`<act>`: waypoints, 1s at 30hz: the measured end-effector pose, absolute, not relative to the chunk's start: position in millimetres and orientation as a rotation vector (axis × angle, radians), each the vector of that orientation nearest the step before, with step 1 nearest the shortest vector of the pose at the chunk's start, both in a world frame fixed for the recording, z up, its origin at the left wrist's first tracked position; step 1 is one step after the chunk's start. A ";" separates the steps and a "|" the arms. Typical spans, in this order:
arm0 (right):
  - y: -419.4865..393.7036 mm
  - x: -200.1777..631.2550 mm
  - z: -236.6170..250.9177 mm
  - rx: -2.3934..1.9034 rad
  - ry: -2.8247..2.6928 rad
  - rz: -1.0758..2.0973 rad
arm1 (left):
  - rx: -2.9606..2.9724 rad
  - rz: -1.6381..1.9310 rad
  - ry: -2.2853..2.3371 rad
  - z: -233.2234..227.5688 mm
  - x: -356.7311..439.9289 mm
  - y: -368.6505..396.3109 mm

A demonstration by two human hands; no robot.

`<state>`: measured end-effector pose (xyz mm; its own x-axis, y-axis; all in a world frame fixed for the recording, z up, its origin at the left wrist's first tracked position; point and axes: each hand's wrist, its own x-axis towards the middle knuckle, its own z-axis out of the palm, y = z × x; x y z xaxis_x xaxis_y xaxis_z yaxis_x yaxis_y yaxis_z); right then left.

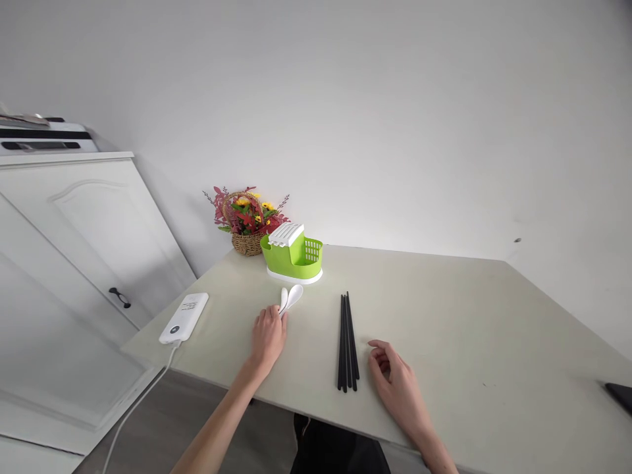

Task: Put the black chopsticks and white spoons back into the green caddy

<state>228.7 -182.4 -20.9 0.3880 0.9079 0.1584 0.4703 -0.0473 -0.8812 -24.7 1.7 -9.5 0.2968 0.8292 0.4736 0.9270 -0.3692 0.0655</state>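
Observation:
Two white spoons (295, 295) lie close together, with my left hand (269, 334) closed around their handles at the table's left middle. Their bowls point away from me, just short of a green cutlery holder (281, 261) with a white slotted top and white base. To the right, several black chopsticks (348, 349) lie in a narrow bundle on the tabletop. Beside their near ends rests my right hand (395, 385), its fingers loosely bent, the thumb apart from them, and nothing held. It does not touch the chopsticks.
A wicker basket of artificial flowers (247, 243) stands behind the holder, near the wall. At the left edge of the pale table (444, 309) lies a white power bank (185, 317) with a cable hanging down. A white cabinet (74, 263) stands left; a dark object (619, 396) sits far right.

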 end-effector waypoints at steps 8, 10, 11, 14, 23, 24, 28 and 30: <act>-184.7 229.9 -24.8 -1.676 -1.246 0.574 | -2.367 -0.684 -1.644 -8.2 -28.0 -2.4; -185.1 229.6 -24.5 -1.683 -1.244 0.571 | -2.396 -0.707 -1.654 -7.8 -29.5 -4.4; -185.3 229.3 -24.2 -1.685 -1.242 0.570 | -2.420 -0.723 -1.658 -7.5 -30.3 -5.8; -185.6 228.8 -23.0 -1.697 -1.229 0.572 | -2.523 -0.778 -1.666 -6.1 -31.8 -11.9; -186.2 228.2 -20.3 -1.701 -1.207 0.572 | -2.708 -0.858 -1.556 -2.0 -29.1 -24.9; -186.3 228.1 -20.2 -1.704 -1.205 0.578 | -2.713 -0.858 -1.546 -2.0 -29.3 -24.7; -186.3 227.9 -20.4 -1.717 -1.195 0.587 | -2.700 -0.912 -1.521 -3.1 -30.9 -22.8; -186.6 228.1 -20.6 -1.716 -1.199 0.591 | -2.689 -0.945 -1.511 -4.2 -31.5 -21.7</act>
